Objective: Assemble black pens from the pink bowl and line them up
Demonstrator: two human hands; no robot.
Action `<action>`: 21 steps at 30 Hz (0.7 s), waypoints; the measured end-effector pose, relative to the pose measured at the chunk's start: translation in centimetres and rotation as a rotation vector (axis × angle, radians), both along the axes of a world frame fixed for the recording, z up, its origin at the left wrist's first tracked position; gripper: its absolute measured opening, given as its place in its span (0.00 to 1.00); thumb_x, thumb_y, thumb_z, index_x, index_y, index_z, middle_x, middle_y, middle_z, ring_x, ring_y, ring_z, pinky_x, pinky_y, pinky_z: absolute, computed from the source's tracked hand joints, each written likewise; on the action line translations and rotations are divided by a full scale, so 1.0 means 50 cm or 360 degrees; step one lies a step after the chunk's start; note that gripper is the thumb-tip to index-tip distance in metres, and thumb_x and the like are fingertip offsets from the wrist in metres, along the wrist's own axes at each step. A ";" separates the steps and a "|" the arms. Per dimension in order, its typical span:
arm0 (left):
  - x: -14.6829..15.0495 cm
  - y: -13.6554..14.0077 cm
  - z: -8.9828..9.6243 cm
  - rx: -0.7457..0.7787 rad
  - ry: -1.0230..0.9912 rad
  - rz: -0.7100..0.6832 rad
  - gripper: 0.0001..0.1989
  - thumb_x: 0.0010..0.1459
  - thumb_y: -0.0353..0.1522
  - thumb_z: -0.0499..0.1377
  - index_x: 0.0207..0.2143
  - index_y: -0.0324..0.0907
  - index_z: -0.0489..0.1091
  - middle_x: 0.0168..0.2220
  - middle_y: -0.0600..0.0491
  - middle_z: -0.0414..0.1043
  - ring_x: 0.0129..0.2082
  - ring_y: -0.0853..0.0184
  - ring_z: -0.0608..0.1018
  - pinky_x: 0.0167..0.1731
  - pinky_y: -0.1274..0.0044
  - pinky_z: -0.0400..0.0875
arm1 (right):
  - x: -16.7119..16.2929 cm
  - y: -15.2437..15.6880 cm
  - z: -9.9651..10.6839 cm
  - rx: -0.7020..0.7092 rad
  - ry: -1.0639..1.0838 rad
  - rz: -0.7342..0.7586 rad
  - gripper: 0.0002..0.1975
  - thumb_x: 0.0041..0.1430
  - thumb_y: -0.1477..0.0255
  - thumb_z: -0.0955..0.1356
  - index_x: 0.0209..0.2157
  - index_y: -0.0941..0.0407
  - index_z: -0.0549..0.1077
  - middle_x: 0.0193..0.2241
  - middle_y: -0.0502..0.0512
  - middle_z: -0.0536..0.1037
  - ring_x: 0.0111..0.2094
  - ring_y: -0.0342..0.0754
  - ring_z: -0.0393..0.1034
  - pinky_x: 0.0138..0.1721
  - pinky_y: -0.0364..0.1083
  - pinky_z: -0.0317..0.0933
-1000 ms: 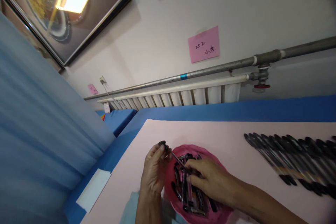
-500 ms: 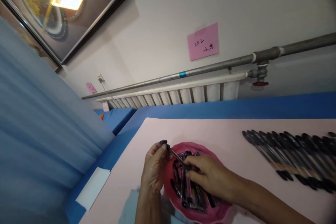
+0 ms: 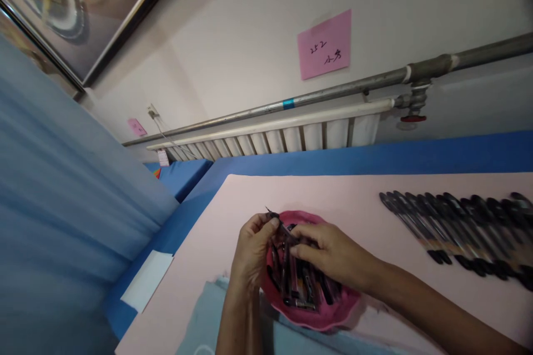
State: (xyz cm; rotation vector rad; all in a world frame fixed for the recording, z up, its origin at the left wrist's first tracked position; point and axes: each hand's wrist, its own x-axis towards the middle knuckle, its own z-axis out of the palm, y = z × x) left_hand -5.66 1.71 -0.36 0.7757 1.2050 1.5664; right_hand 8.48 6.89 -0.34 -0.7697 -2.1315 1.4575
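Note:
A slim pen with a dark front end and thin pointed tip [image 3: 285, 228] is held slantwise over the bowl by both hands. My left hand [image 3: 253, 247] pinches its upper front part, the tip sticking out past the fingers. My right hand [image 3: 327, 244] grips its lower end between thumb and fingers. Under the hands stands a pink bowl [image 3: 352, 304] with a wavy rim. Inside it lie several dark and clear pen parts [image 3: 306, 288], partly covered by my right hand.
To the right, a row of black-capped pens [image 3: 458, 227] lies side by side on the pink sheet [image 3: 200, 255]. A white paper [image 3: 146, 282] is at the left edge. Light blue cloth [image 3: 208, 316] shows below the bowl. A radiator [image 3: 287, 138] runs along the wall behind.
My hands have come closer together on the pen. A thin tip now shows above my left fingers, where a rounded black end showed before. The camera view has tilted slightly.

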 end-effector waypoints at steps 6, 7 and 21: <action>0.005 0.002 -0.005 -0.0068 0.0199 0.0030 0.09 0.45 0.34 0.61 0.27 0.36 0.68 0.22 0.56 0.67 0.22 0.74 0.68 0.26 0.80 0.62 | 0.005 0.014 -0.004 0.0040 -0.0072 -0.0001 0.03 0.49 0.73 0.64 0.26 0.56 0.69 0.20 0.47 0.68 0.23 0.43 0.62 0.24 0.42 0.54; 0.005 0.002 -0.006 -0.0122 0.0253 0.0029 0.09 0.46 0.34 0.60 0.28 0.37 0.67 0.23 0.56 0.67 0.23 0.74 0.68 0.26 0.80 0.62 | 0.007 0.021 -0.006 0.0052 -0.0094 -0.0033 0.04 0.49 0.72 0.64 0.26 0.56 0.69 0.20 0.47 0.68 0.23 0.43 0.62 0.24 0.42 0.54; 0.004 -0.038 0.009 -0.0756 0.1905 -0.0847 0.09 0.35 0.25 0.53 0.19 0.41 0.73 0.17 0.53 0.68 0.17 0.68 0.65 0.21 0.76 0.56 | 0.018 0.050 -0.013 0.0219 -0.0183 -0.0281 0.05 0.50 0.71 0.64 0.22 0.56 0.67 0.17 0.44 0.63 0.20 0.41 0.57 0.23 0.40 0.51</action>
